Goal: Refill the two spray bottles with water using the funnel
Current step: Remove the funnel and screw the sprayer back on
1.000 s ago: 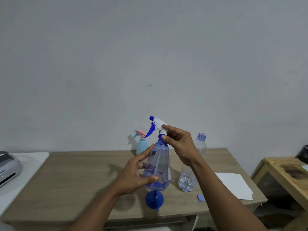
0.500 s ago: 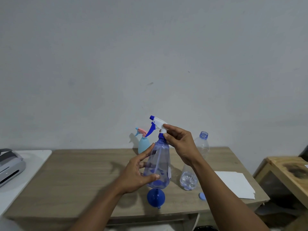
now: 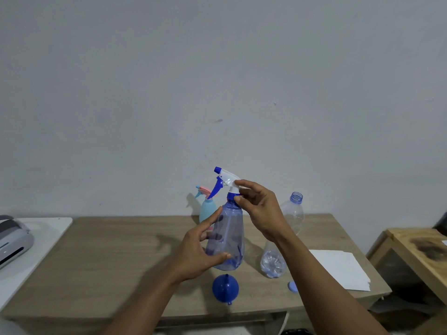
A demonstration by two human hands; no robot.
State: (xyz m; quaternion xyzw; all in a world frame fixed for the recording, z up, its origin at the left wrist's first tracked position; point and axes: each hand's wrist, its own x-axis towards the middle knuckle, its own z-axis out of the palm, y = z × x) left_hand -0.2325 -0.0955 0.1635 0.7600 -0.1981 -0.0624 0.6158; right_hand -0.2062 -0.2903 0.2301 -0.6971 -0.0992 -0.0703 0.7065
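Note:
I hold a clear blue spray bottle (image 3: 229, 238) upright above the wooden table (image 3: 121, 257). My left hand (image 3: 198, 250) wraps its body from the left. My right hand (image 3: 261, 209) pinches the blue collar under its white and blue trigger head (image 3: 223, 177). A light blue spray bottle (image 3: 207, 210) with a pink trigger stands behind, near the wall. A blue funnel (image 3: 225, 288) lies upside down on the table in front. An uncapped clear water bottle (image 3: 290, 226) with a little water at its bottom stands to the right, partly behind my right forearm.
A small blue cap (image 3: 292, 286) lies by my right forearm. White paper sheets (image 3: 343, 272) rest at the table's right edge. A grey device (image 3: 12, 240) sits on a white surface at the left. A wooden stand (image 3: 420, 247) is at the right.
The view has shifted slightly. My right fingers have moved a little around the collar of the clear blue spray bottle; the bottle stays held in the same place.

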